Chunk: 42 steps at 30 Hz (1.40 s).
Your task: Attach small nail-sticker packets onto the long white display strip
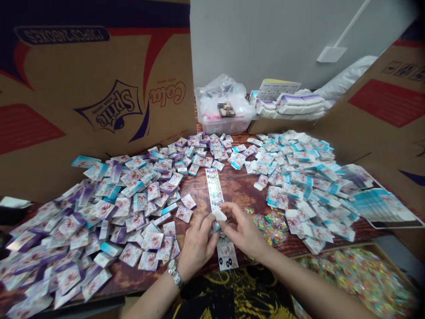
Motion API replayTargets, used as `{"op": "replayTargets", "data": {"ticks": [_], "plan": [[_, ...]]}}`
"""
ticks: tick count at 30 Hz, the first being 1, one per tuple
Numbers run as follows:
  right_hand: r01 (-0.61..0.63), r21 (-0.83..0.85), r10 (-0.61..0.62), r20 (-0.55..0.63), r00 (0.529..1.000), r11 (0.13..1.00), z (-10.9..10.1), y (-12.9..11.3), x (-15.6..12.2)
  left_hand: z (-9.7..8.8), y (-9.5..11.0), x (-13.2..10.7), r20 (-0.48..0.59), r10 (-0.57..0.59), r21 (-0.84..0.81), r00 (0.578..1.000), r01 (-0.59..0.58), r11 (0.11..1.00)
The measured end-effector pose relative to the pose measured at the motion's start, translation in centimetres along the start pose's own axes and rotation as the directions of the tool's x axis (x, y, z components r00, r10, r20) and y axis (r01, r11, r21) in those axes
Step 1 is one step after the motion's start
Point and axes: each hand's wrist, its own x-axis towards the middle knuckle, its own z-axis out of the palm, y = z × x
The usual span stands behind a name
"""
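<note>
In the middle, my left hand [198,239], with a metal watch at the wrist, grips a small card box [219,214]. The box's white flap stands up, and the rest of it is mostly hidden by my fingers. My right hand [244,231] has thumb and index finger closed on the same box from the other side. Under both hands lies a long printed strip [214,186] with rows of coloured round marks. Its lower end shows below my wrists. Beside my right hand are small clear packets of coloured beads or candies [272,226].
Many filled-looking small boxes [126,195] are heaped at left, and more small boxes [299,164] at right. Large cartons [159,62] wall both sides. A plastic tub [226,126] stands at the back. At lower right, a carton [375,252] holds coloured packets.
</note>
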Motion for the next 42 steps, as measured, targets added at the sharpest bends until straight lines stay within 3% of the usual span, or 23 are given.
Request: {"op": "replayTargets", "data": {"ticks": [6,10,13,18,23,28,31,37,42], "plan": [[-0.077,0.18,0.08,-0.013,0.997,0.981,0.7,0.3,0.0,0.3,-0.4,-0.3,-0.018,0.043,0.07,0.999,-0.042,0.997],[-0.167,0.277,0.184,-0.037,0.982,0.946,1.2,0.4,0.3,0.9,-0.7,-0.7,-0.062,0.016,0.106,0.998,-0.01,0.994],[-0.168,0.187,0.183,-0.063,0.981,0.968,1.4,0.3,0.4,1.6,-1.0,-1.0,-0.091,0.011,0.158,0.996,0.004,0.987],[-0.073,-0.026,0.069,-0.118,0.991,0.997,1.3,-0.3,0.3,2.2,-0.9,-1.0,-0.048,0.002,0.242,0.999,0.01,0.97],[0.037,-0.071,-0.048,-0.166,0.985,0.997,2.2,-0.5,-1.0,2.1,-0.2,-0.6,-0.016,-0.075,0.248,0.997,0.076,0.966],[0.059,-0.1,-0.082,-0.242,0.967,0.993,3.4,-0.1,-2.0,1.8,0.1,-0.4,0.012,-0.131,0.219,0.991,0.126,0.968],[0.034,-0.034,-0.041,-0.234,0.971,0.999,3.6,0.1,-1.8,1.4,0.2,-0.3,0.023,-0.128,0.206,0.992,0.12,0.971],[-0.119,0.301,0.19,-0.22,0.957,0.946,3.7,0.7,-0.9,1.0,0.1,-0.3,0.012,-0.115,0.171,0.993,0.111,0.979],[-0.124,0.244,0.182,-0.235,0.955,0.962,3.8,0.7,-1.1,0.9,-0.1,-0.3,0.031,-0.095,0.185,0.995,0.087,0.979]]}}
